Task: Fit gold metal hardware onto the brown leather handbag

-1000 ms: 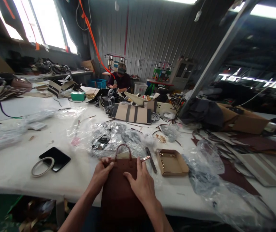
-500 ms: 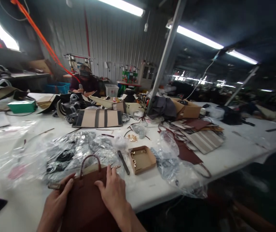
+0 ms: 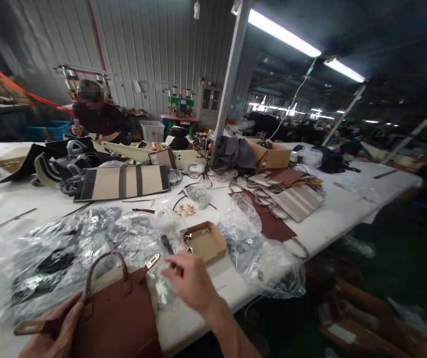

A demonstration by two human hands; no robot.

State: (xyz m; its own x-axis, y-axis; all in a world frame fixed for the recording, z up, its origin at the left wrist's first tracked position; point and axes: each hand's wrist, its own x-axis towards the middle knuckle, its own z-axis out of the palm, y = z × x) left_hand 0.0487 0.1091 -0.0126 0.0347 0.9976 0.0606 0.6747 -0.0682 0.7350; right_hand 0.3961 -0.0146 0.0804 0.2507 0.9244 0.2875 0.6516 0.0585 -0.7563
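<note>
A brown leather handbag with an upright top handle stands tilted at the table's near edge. My left hand is closed on its left side, beside a strap with a metal-edged end. At the bag's right top corner a short strap carries a gold metal plate. My right hand is off the bag, its fingers curled round the near end of a dark, bar-like tool lying on the table. The exact kind of tool is not clear.
Right of the tool sits a shallow cardboard box with gold fittings; more gold pieces lie behind it. Plastic bags of metal parts spread on the left. Brown bag panels are stacked right. A person works across the table.
My right hand has left the bag's top edge and moved right to the dark tool. The bag has tipped left in my left hand. The view has swung right.
</note>
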